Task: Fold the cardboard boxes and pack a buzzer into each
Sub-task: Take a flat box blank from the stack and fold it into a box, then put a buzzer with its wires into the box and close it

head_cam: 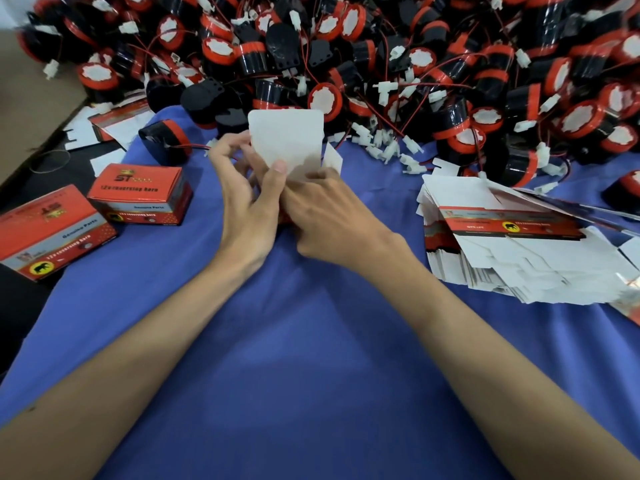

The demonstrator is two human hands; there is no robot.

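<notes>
View: head camera, looking forward and down.

Cardboard box [286, 140]: centre of frame, slightly above the middle, between both hands. Large white flap upright and facing the camera. Narrow white side flap at its right edge. Sliver of red print low down between the hands. Underside and contents hidden.

Left grip [242, 199]: closed on the cardboard box. Thumb laid flat against the lower part of the white flap, fingers curled at the box's left edge.

Right grip [325, 213]: closed on the cardboard box. Fingers curled round its lower right corner, just beneath the side flap, back of the hand toward the camera.

Buzzer heap [457, 114]: whole upper band of the frame, directly behind the cardboard box. Black bodies, red rings, white faces, red wires, white plugs, all tangled.

Single buzzer [166, 142]: left of centre, lying on its side, just beside the left grip's fingers.

Closed boxes [138, 194]: two, red, at middle left, close together, well apart from the hands.

Flat box blanks [502, 237]: fanned stack at middle right, white sides mostly up, one red printed strip showing.

Blue cloth [311, 341]: spread over the worktop through the middle and lower frame, under both forearms.

Rubber band [52, 161]: left edge, on a dark surface beyond the cloth.
</notes>
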